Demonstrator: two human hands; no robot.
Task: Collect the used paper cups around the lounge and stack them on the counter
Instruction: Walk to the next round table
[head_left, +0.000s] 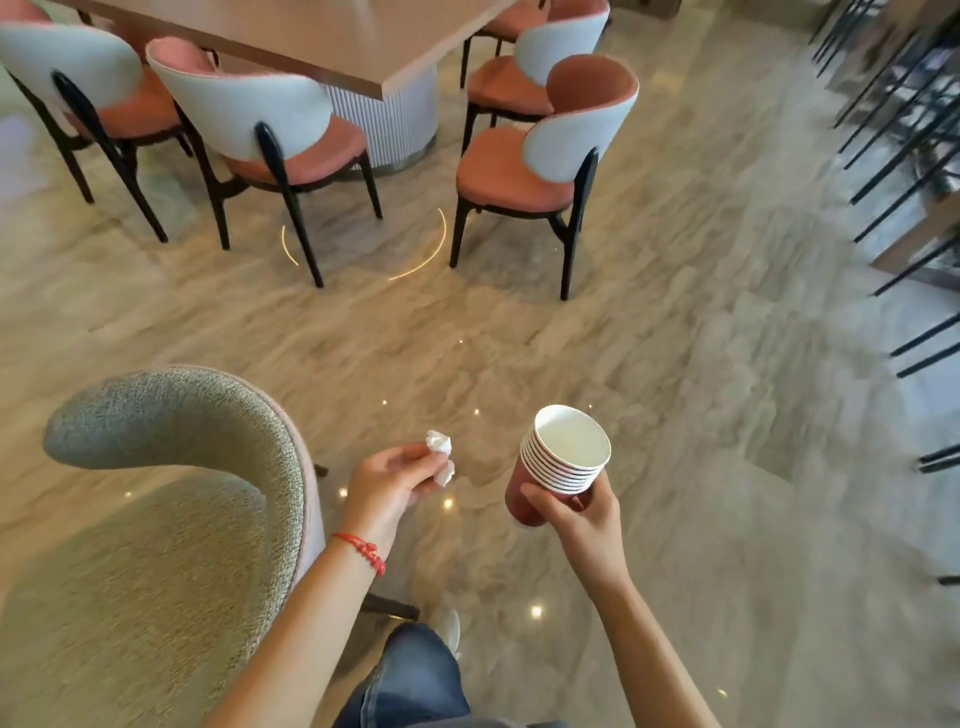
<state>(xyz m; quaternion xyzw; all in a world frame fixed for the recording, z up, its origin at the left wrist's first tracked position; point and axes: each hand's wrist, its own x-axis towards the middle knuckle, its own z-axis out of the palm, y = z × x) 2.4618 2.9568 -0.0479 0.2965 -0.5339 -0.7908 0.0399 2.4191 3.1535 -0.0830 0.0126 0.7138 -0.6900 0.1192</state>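
Observation:
My right hand (582, 519) grips a stack of several red paper cups (563, 460) with white insides, nested together and tilted slightly left; the top cup looks empty. My left hand (387, 480), with a red string bracelet on its wrist, pinches a crumpled white tissue (440, 456) between the fingertips. Both hands are held over the marble floor, about a cup's width apart. No counter is in view.
A grey-green upholstered armchair (171, 499) stands at my lower left. Ahead is a long table (332, 41) on a ribbed white base, ringed by pink-and-white chairs (270, 119) (545, 161). Black stool legs (909, 130) crowd the right edge. Polished marble floor (727, 415) lies between.

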